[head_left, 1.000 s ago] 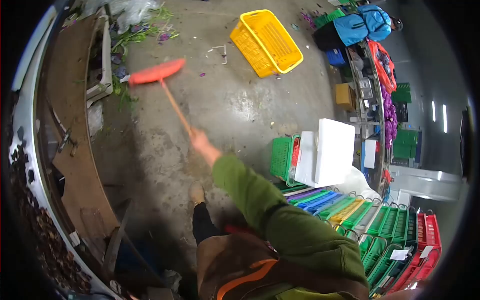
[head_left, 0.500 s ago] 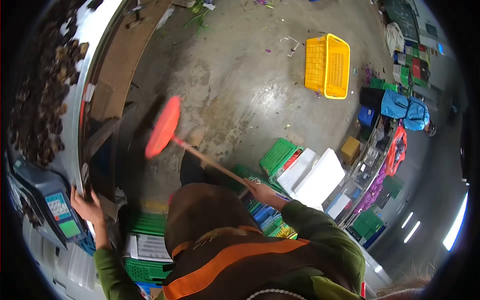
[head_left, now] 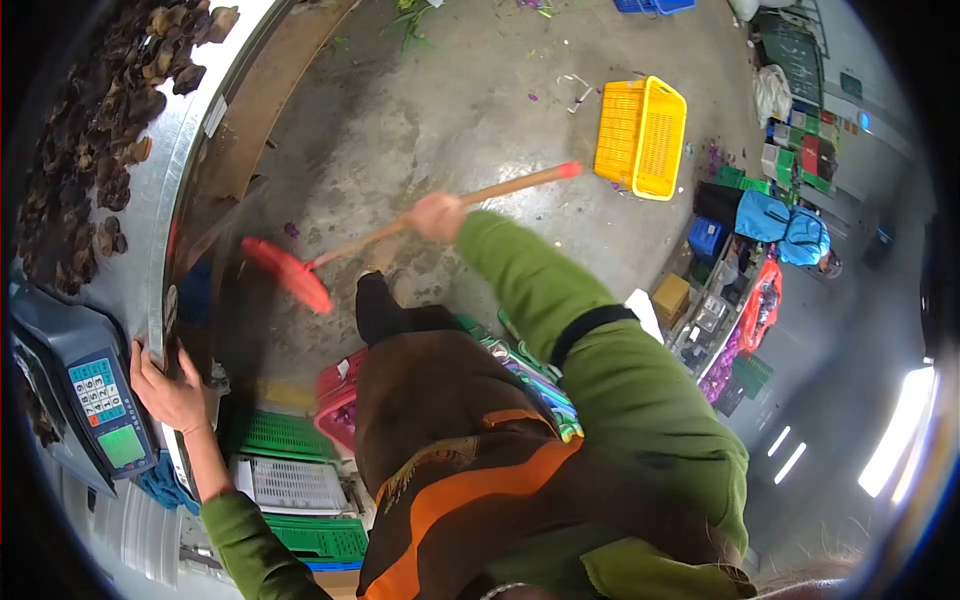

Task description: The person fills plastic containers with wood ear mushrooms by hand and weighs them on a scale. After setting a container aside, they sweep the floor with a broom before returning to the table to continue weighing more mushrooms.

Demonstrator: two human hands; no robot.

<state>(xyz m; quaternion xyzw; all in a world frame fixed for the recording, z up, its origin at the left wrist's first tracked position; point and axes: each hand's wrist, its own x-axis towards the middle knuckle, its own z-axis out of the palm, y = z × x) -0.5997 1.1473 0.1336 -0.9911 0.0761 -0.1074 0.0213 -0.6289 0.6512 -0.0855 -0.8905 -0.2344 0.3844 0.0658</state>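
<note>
My right hand (head_left: pixel 437 217) is wrapped round the wooden handle of a broom (head_left: pixel 500 188) with a red head. The broom head is low over the concrete floor, left of my foot, and its handle slants up to the right. At the metal table edge on the left rests my left hand (head_left: pixel 172 388), its fingers spread and nothing held. Beside it stands a digital scale (head_left: pixel 100 395) with a green display. Dark brown pieces (head_left: pixel 90 150) lie heaped on the metal table (head_left: pixel 190 130).
A yellow basket (head_left: pixel 640 138) stands on the floor (head_left: pixel 480 90). Green crates (head_left: pixel 290 436) and a red basket (head_left: pixel 340 385) are near my legs. On the right a person in blue (head_left: pixel 780 225) is near a goods-filled shelf. Cardboard (head_left: pixel 255 105) lies along the table.
My right hand has moved up and forward with the broom. The broom head has shifted down and left, its handle now pointing up right. My left hand stays at the table edge.
</note>
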